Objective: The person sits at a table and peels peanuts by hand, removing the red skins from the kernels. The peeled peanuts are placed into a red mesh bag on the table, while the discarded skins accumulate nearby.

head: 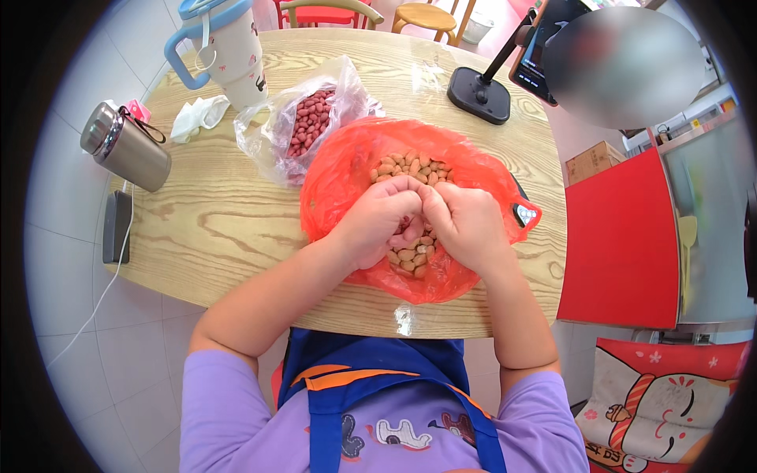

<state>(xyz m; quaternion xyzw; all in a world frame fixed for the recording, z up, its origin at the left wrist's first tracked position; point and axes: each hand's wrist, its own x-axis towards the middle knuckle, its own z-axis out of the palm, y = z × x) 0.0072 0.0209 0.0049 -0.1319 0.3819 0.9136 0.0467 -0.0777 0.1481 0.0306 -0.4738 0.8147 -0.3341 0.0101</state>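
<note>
A red plastic bag [331, 171] lies spread open on the wooden table, with unshelled peanuts [414, 165] inside. Above the bag, my left hand [387, 216] and my right hand [467, 222] meet at their fingertips. Some reddish peanut kernels [404, 224] show in the curled fingers of my left hand. Whatever is pinched between the fingertips is hidden. Behind the bag to the left, a clear plastic bag [349, 88] holds many red-skinned peanut kernels [309, 124].
A handled tumbler [236, 59], crumpled tissue [200, 117], steel flask [133, 148] and dark box with a white cable [117, 227] stand left on the wooden table [225, 207]. A phone [535, 50] on a black stand [479, 94] is at the back right.
</note>
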